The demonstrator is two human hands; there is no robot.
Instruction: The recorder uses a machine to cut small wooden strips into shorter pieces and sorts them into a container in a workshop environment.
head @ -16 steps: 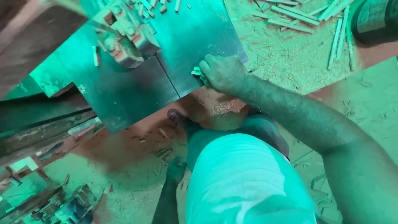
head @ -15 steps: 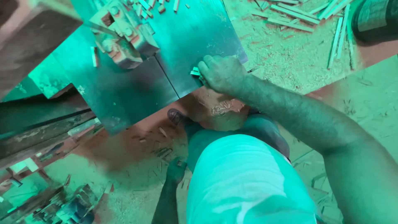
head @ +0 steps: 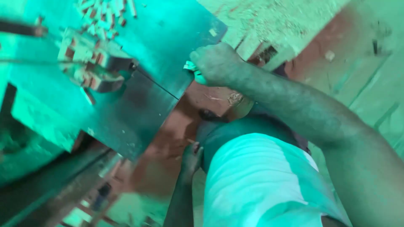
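Right hand (head: 216, 63) sits at the near edge of the metal counter (head: 168, 38), fingers curled shut around a few small wooden pieces (head: 190, 66). Only their pale ends poke out past the knuckles, so the exact count is hard to tell. The grip looks tight and the hand touches the counter edge.

Left hand (head: 191, 157) hangs low beside the person's leg, well apart from the counter. Fingers are loosely bent; I cannot tell if anything is in that grip, it looks empty but the view is dim.

On the counter, a wooden block jig (head: 90, 63) stands near the middle-left, over a seam where 2 metal plates meet. A heap of short cut sticks (head: 105, 14) lies at the far side of the counter, behind the jig. Sawdust and scraps cover the floor (head: 269, 21) beyond the counter.

Progress, as a judgement: a good number of sticks already lie cut and piled, so the work seems well under way. The held pieces are not yet at the jig; they sit apart from it at the counter edge. How many remain uncut cannot be seen from here.
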